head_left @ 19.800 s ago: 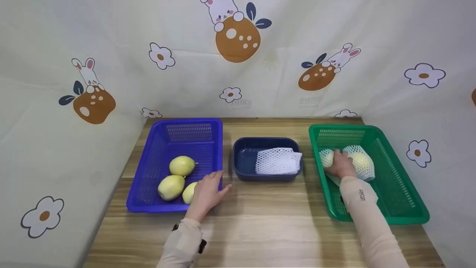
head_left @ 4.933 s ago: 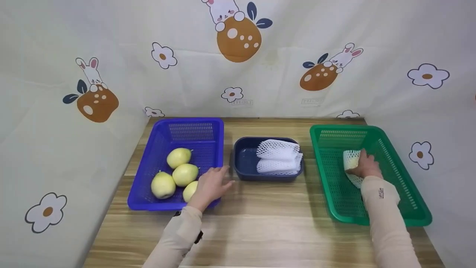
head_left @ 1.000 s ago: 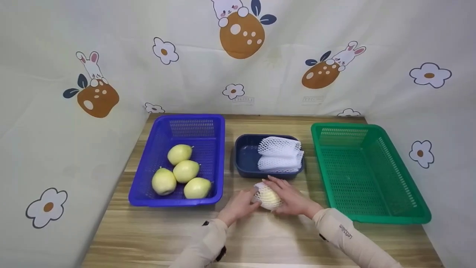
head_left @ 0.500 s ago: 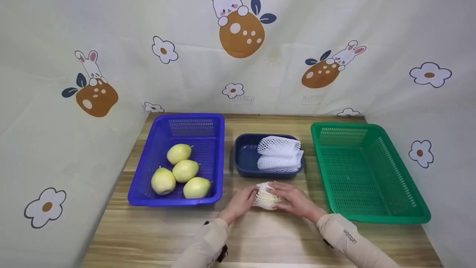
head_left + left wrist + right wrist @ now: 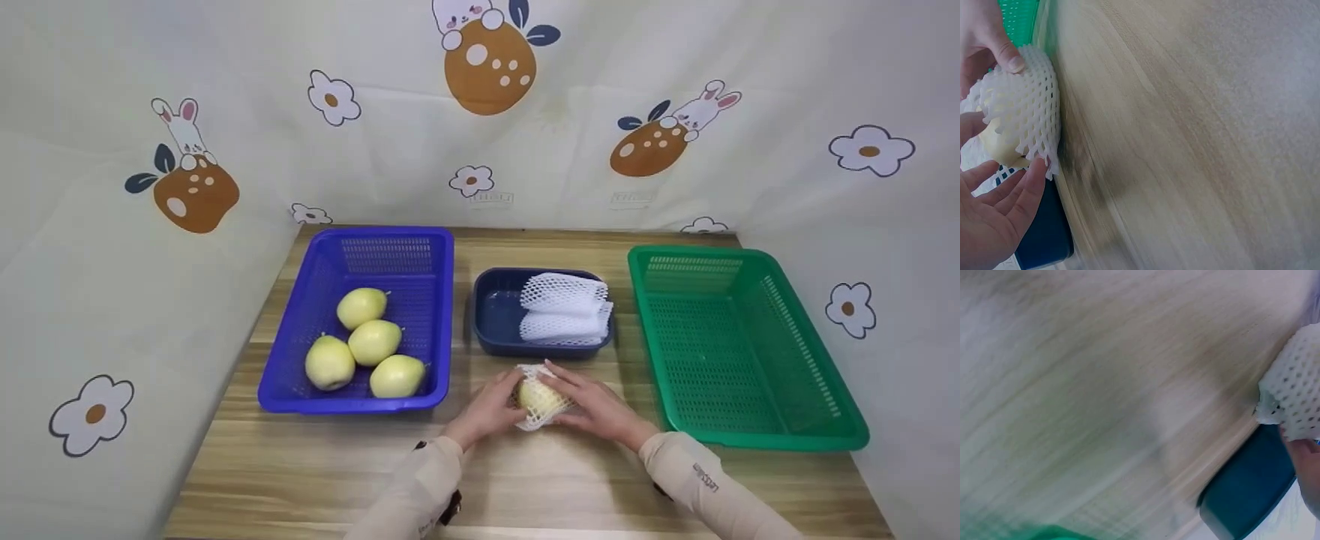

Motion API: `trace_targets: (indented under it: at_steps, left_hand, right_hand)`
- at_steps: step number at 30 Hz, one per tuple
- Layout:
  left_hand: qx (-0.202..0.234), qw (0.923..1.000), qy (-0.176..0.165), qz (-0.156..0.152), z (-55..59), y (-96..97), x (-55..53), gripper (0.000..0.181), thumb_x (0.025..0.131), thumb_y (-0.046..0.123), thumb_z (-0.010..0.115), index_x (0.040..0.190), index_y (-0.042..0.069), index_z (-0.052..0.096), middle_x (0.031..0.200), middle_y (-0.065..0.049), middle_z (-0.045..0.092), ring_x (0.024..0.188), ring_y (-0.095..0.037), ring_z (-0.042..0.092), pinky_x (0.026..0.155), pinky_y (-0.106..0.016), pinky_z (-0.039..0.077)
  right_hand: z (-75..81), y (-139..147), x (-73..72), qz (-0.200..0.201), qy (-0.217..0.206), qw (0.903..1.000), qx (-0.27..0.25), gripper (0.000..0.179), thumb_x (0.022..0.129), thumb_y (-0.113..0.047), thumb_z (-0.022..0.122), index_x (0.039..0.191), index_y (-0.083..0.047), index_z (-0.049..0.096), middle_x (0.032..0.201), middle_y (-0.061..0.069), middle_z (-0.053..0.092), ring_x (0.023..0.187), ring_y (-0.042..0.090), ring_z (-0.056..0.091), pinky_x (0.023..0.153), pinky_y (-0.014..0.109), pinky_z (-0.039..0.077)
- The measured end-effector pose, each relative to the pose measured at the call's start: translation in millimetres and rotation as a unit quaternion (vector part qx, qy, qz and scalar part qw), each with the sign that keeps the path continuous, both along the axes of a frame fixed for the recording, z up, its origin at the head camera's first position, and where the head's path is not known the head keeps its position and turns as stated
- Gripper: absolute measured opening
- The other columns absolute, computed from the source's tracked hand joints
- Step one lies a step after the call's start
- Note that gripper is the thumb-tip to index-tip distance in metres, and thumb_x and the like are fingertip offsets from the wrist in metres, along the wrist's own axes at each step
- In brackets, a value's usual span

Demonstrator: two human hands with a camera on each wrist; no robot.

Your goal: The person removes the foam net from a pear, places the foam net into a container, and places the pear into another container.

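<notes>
Between both hands, just above or on the table in the head view, is a pale yellow-green pear [image 5: 533,395] partly covered by a white foam net sleeve [image 5: 551,411]. My left hand [image 5: 487,410] has its thumb and fingers around the left end, at the net's edge. In the left wrist view, its fingertips touch the sleeve's edge [image 5: 1044,149] beside the bare, stemmed end of the pear [image 5: 1002,143]. My right hand [image 5: 600,407] grips the netted pear from the right. In the right wrist view, only part of that hand [image 5: 1307,467] and the sleeve [image 5: 1297,385] show.
A blue basket [image 5: 360,406] with several bare pears [image 5: 375,343] stands left. Behind the hands, a dark blue box [image 5: 496,315] holds flattened foam nets [image 5: 564,292]. A green basket [image 5: 772,439] stands right on the wooden table [image 5: 540,495]. Patterned cloth [image 5: 555,150] surrounds the table.
Since the older frames, the netted pears have left the green basket, and the blue basket and box hold more. Within the last second, the sleeve has slid rightward, baring the pear's left end.
</notes>
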State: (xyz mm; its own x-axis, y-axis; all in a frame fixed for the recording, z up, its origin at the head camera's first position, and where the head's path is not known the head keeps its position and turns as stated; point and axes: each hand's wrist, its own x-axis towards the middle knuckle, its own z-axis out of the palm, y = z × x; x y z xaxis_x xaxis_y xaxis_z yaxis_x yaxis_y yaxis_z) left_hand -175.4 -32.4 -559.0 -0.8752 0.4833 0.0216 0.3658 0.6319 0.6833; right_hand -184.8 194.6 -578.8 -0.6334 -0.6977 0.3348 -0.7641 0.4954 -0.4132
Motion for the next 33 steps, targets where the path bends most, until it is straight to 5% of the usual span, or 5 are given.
trace_targets:
  at_steps: [9, 12, 20, 33]
  left_hand:
    - [-0.033, 0.9994, 0.004, -0.01, -4.3, 11.6, -4.4, 0.075, 0.066, 0.015, 0.072, 0.131, 0.004, 0.037, 0.127, -0.014, 0.04, 0.11, -0.029, 0.044, 0.09, -0.035, 0.036]
    - [-0.035, 0.9994, -0.006, -0.004, -5.9, 14.7, -6.2, 0.076, 0.066, 0.013, 0.073, 0.132, 0.006, 0.036, 0.126, -0.012, 0.039, 0.108, -0.028, 0.045, 0.088, -0.034, 0.038]
    - [-0.052, 0.9984, 0.014, 0.015, -7.3, 18.8, -6.1, 0.073, 0.063, 0.013, 0.075, 0.126, 0.007, 0.039, 0.115, -0.014, 0.046, 0.096, -0.028, 0.051, 0.078, -0.037, 0.044]
    - [-0.046, 0.9987, 0.009, 0.018, -8.7, 18.9, -7.1, 0.076, 0.062, 0.016, 0.074, 0.127, 0.006, 0.036, 0.117, -0.021, 0.043, 0.093, -0.034, 0.053, 0.079, -0.04, 0.044]
  right_hand:
    - [0.3, 3, -0.1, 0.01, 0.092, 0.9938, -0.061, 0.046, 0.071, -0.02, 0.073, 0.113, -0.006, 0.06, 0.115, 0.009, 0.056, 0.104, 0.025, 0.052, 0.085, 0.037, 0.042]
    - [-0.9, 5, 1.4, -0.005, 0.078, 0.9959, -0.044, 0.057, 0.071, -0.026, 0.072, 0.121, -0.006, 0.053, 0.12, 0.009, 0.052, 0.107, 0.026, 0.049, 0.086, 0.041, 0.04]
    - [-4.9, 4, 7.8, -0.043, -0.042, 0.9976, 0.033, 0.076, 0.076, -0.034, 0.068, 0.139, -0.016, 0.028, 0.141, 0.011, 0.024, 0.12, 0.028, 0.034, 0.09, 0.042, 0.035]
    - [-5.0, 12, 2.3, -0.008, 0.023, 0.9987, -0.044, 0.055, 0.074, -0.014, 0.07, 0.124, -0.007, 0.05, 0.122, 0.013, 0.05, 0.107, 0.027, 0.05, 0.087, 0.038, 0.04]
